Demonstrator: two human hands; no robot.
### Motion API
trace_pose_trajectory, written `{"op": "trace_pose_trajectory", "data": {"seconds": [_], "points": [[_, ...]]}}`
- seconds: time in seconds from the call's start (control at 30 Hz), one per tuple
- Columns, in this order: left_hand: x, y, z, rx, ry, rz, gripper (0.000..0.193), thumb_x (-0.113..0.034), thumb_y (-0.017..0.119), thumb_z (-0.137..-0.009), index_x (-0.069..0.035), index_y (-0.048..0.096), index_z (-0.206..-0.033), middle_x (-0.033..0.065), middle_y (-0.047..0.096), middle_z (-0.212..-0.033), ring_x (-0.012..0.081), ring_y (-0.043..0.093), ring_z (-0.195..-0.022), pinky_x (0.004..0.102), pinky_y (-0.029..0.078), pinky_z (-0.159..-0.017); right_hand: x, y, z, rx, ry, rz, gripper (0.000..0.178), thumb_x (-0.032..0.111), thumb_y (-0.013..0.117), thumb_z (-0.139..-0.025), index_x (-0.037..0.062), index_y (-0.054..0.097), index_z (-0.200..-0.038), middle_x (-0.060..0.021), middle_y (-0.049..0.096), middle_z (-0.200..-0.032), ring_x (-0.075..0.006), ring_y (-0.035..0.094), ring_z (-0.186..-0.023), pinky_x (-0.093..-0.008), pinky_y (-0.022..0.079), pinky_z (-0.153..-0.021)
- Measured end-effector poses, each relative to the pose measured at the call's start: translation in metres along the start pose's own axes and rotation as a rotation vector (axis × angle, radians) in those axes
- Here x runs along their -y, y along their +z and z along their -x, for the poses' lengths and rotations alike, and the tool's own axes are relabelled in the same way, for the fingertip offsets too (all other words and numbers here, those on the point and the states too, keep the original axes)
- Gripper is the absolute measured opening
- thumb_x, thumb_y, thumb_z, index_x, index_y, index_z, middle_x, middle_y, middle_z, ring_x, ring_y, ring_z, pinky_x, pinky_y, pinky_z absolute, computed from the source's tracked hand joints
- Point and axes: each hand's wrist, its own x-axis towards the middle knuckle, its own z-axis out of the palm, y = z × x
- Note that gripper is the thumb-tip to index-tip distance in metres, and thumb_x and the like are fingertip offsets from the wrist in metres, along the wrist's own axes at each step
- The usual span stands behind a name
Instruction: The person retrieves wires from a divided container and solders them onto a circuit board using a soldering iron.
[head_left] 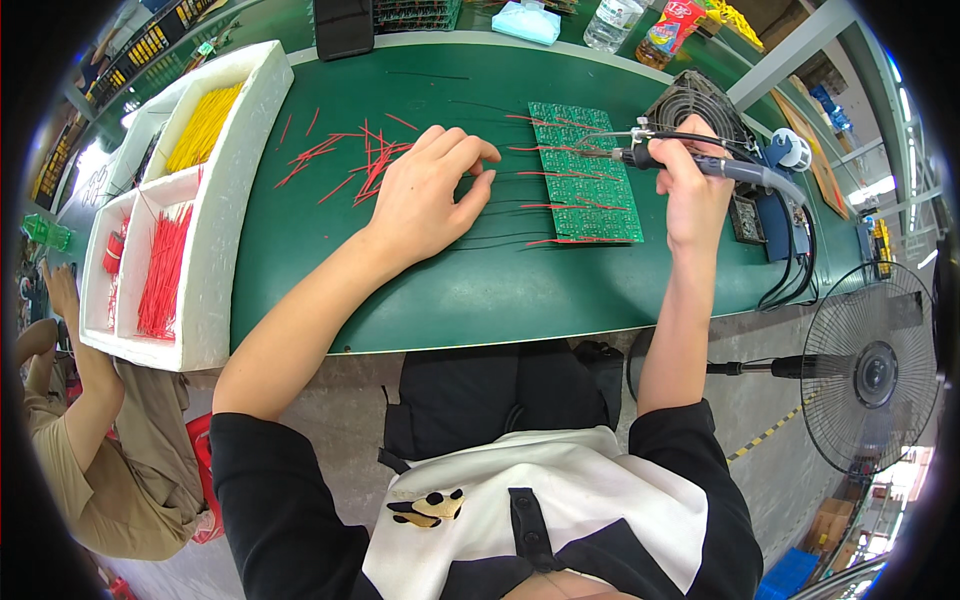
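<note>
My right hand (690, 190) grips a soldering iron (715, 165) with a thin metal feed tube and a black cable on top. The iron's tip lies over the upper part of a green circuit board panel (590, 215). Several red wires (580, 173) lie in rows across the panel, their ends jutting out past its left edge, alongside thin black wires. Just left of the panel, my left hand (430, 195) hovers with curled fingers, thumb and fingertips a little apart and nothing visible between them. Behind it, loose red wires (375, 160) are scattered on the green tabletop (480, 310).
A white foam box (215, 270) at the left holds red wires and yellow wires (205, 125). A black fan-like unit (700, 100) stands beyond my right hand. Bottles (612, 25), a tissue pack (527, 22) and a phone (343, 28) line the back. A floor fan (873, 373) is at right; another person sits left.
</note>
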Motion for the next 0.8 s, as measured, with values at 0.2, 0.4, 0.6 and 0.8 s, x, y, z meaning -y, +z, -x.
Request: {"op": "trace_pose_trajectory", "data": {"seconds": [0.2,0.4,0.6,0.8], "points": [[-0.003,0.003,-0.008,-0.020,0.021,0.021,0.014,-0.004,0.059,-0.075,-0.007,0.058,-0.088,0.0040,0.051,-0.073,0.0212,0.049,-0.070,0.0324,0.041,-0.060,0.011,-0.063,0.012,-0.270,-0.154,0.049,0.014,0.009,0.063,-0.079,0.0038,0.052,-0.073,-0.0002,0.049,-0.057,-0.0052,0.044,-0.048,-0.0186,0.034,-0.044],[-0.004,-0.002,-0.009,-0.053,0.049,-0.043,0.016,-0.001,0.059,-0.073,-0.005,0.058,-0.089,0.0056,0.051,-0.073,0.0223,0.050,-0.070,0.0321,0.041,-0.062,-0.017,-0.126,0.023,-0.591,-0.242,0.058,0.014,0.010,0.059,-0.084,0.0037,0.048,-0.078,-0.0023,0.048,-0.056,-0.0069,0.044,-0.049,-0.0196,0.036,-0.047],[-0.024,-0.037,-0.012,-0.270,0.107,-0.114,0.021,0.002,0.061,-0.069,-0.005,0.060,-0.089,0.0067,0.056,-0.080,0.0234,0.053,-0.073,0.0323,0.044,-0.063,-0.050,-0.130,0.043,-0.731,-0.214,0.222,0.017,0.014,0.062,-0.084,0.0008,0.051,-0.082,-0.0059,0.056,-0.067,-0.0108,0.054,-0.056,-0.0219,0.045,-0.053],[-0.056,-0.111,0.016,-0.402,0.126,-0.264,0.023,-0.001,0.062,-0.068,-0.005,0.060,-0.091,0.0082,0.058,-0.081,0.0251,0.054,-0.075,0.0339,0.044,-0.068,-0.067,-0.174,0.061,-0.860,-0.133,0.385,0.025,0.024,0.063,-0.084,0.0008,0.054,-0.084,-0.0078,0.058,-0.071,-0.0150,0.056,-0.062,-0.0261,0.045,-0.055]]}}
